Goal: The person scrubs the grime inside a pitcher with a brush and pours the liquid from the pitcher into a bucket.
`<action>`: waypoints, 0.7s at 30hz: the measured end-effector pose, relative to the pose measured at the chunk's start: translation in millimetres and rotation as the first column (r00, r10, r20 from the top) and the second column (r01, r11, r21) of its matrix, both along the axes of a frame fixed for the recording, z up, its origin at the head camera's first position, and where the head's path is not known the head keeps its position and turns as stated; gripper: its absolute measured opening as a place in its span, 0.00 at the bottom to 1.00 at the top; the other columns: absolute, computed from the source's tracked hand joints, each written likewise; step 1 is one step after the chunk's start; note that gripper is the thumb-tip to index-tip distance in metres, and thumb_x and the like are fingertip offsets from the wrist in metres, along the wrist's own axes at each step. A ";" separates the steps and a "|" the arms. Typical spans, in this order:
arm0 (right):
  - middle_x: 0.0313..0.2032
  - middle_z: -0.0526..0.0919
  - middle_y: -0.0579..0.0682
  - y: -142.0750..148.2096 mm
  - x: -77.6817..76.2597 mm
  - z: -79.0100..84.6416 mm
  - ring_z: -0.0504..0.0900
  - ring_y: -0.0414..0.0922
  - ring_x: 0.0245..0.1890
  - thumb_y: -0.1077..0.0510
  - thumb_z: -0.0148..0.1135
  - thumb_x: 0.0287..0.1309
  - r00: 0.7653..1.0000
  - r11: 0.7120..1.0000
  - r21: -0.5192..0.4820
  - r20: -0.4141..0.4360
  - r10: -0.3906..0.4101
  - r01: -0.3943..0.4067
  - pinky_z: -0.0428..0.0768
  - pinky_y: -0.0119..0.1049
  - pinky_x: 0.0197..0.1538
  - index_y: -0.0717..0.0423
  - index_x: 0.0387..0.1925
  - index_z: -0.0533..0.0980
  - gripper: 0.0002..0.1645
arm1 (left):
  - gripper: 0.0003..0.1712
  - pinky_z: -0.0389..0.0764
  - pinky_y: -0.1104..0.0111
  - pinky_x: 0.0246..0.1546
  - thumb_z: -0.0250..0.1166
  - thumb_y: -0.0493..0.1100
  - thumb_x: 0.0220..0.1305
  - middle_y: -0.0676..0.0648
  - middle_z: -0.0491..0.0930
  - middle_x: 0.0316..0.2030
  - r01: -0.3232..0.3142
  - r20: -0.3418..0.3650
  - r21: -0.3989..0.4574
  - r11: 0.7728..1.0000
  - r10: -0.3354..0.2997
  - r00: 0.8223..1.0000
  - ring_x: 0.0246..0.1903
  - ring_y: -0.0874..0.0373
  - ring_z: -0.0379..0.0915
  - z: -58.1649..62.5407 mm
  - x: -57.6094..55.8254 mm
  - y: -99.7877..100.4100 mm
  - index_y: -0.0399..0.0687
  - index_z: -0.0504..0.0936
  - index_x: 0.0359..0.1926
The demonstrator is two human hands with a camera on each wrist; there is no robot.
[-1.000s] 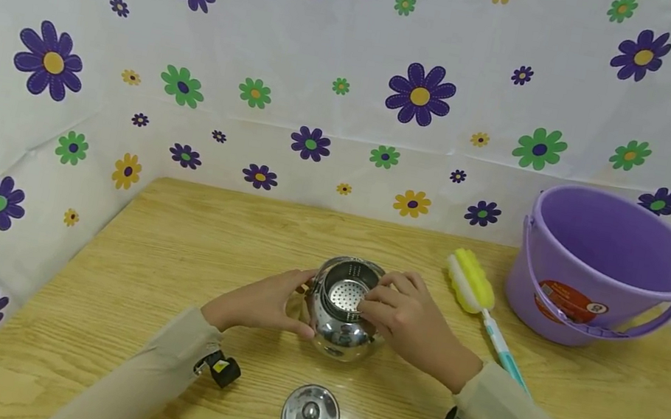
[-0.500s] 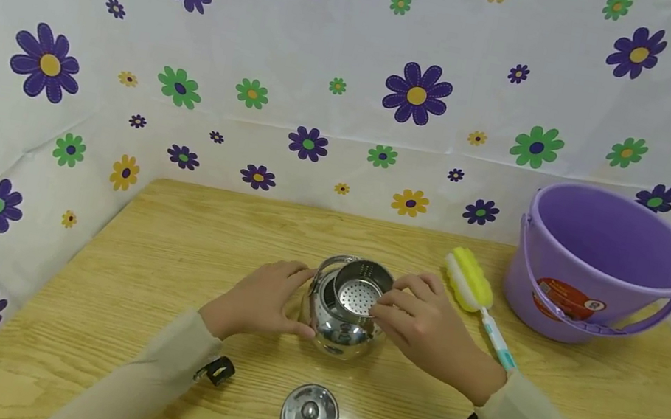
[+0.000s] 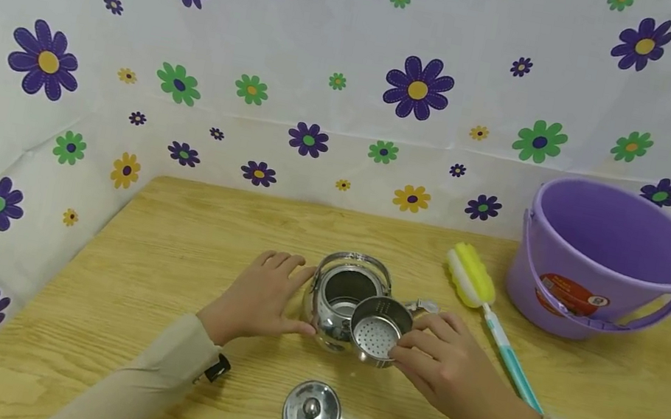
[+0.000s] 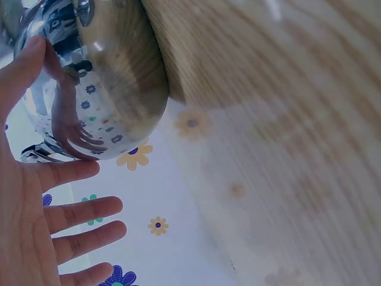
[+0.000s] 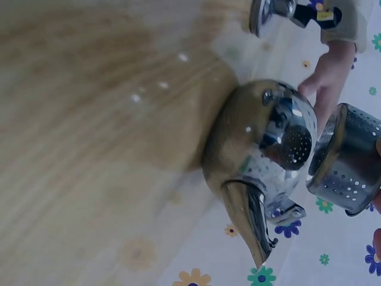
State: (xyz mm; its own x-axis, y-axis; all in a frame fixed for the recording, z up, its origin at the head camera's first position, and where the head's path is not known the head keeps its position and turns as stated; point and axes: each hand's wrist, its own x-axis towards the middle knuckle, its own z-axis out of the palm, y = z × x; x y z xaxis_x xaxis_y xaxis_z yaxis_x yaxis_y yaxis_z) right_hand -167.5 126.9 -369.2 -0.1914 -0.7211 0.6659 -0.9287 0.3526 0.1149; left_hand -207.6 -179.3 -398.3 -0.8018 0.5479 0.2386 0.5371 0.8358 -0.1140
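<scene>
A shiny steel teapot (image 3: 322,317) stands on the table, its round mouth uncovered and its hoop handle raised behind. My left hand (image 3: 260,299) steadies it from the left side. In the left wrist view the thumb and index finger touch the pot's wall (image 4: 128,83), the other fingers straight and spread. My right hand (image 3: 456,372) pinches the rim of a perforated steel tea strainer (image 3: 377,337), held tilted at the pot's front right, outside the mouth. The right wrist view shows the strainer (image 5: 348,158) beside the pot, with the spout (image 5: 247,217) pointing away.
The knobbed steel lid (image 3: 311,413) lies on the table in front of the pot. To the right lie a yellow and white sponge brush (image 3: 473,279) with a teal handle and, behind it, a purple bucket (image 3: 524,288). A flowered cloth (image 3: 346,32) hangs behind the table.
My right hand has lifted the strainer out of the teapot's mouth and moved it right and toward me. The pot's inside and spout now show. My left hand stays at the pot.
</scene>
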 end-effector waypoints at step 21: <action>0.28 0.80 0.38 10.1 34.0 -35.2 0.74 0.38 0.33 0.55 0.45 0.70 0.988 0.988 0.015 -0.007 0.156 -0.156 0.69 0.33 0.41 0.48 0.28 0.80 0.19 | 0.54 0.71 0.53 0.57 0.56 0.78 0.47 0.42 0.76 0.52 -0.020 0.059 0.033 0.999 0.018 0.998 0.53 0.47 0.72 -5.2 2.6 -1.8 0.44 0.67 0.64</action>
State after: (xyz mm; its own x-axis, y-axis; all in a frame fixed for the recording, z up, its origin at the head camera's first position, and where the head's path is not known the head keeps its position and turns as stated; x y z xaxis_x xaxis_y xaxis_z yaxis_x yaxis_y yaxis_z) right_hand -133.4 137.0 -404.4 -0.0710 -0.7511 0.6563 -0.9712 0.2022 0.1263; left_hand -205.0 -181.1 -403.5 -0.8252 0.5247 0.2090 0.5259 0.8488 -0.0545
